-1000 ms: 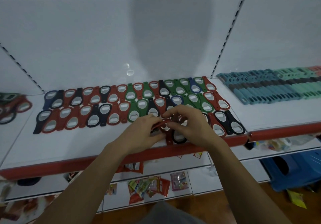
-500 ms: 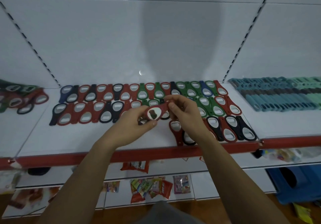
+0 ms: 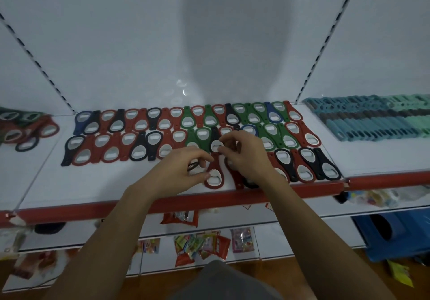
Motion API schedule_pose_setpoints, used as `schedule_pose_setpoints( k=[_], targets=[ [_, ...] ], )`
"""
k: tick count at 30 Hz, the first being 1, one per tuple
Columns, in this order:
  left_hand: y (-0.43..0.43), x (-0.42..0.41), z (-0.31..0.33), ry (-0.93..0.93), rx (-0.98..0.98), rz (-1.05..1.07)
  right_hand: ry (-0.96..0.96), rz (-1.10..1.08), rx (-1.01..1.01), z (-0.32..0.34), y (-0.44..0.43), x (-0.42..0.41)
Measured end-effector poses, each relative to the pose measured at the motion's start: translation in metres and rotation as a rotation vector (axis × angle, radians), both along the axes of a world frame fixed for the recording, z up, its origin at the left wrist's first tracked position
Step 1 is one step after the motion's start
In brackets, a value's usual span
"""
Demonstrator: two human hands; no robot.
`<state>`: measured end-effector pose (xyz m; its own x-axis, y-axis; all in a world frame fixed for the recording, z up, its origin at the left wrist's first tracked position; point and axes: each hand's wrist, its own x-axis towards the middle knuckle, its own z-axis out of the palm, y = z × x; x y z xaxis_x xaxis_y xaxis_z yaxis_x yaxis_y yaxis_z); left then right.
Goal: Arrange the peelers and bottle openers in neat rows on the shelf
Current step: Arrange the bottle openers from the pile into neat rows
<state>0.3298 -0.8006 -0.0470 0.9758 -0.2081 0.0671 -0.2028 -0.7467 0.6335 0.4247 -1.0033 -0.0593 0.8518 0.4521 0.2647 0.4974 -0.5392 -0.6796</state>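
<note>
- Our left hand (image 3: 181, 171), lower centre of the frame, curls round a dark bottle opener (image 3: 192, 167), mostly hidden.
- Its thumb touches the red bottle opener (image 3: 214, 175) lying near the shelf (image 3: 93, 190) front.
- Our right hand (image 3: 246, 157), just right of it, pinches a black bottle opener (image 3: 215, 136) by its metal head.

Head view looks forward and down, close over the shelf (image 3: 116, 190).
</note>
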Motion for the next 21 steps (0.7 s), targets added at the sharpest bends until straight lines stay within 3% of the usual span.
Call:
schedule_pose_setpoints(
  k=[2, 9, 21],
  targets=[
    [-0.002, 0.003, -0.004, -0.015, 0.054, -0.025, -0.018, -0.051, 0.022, -0.001, -0.007, 0.000],
    [-0.008, 0.005, -0.010, -0.036, 0.092, -0.070, -0.092, -0.005, -0.201, -0.009, -0.022, -0.005],
    [-0.022, 0.006, -0.010, -0.038, 0.108, -0.051, -0.089, -0.013, -0.194, -0.006, -0.020, -0.007]
  ],
)
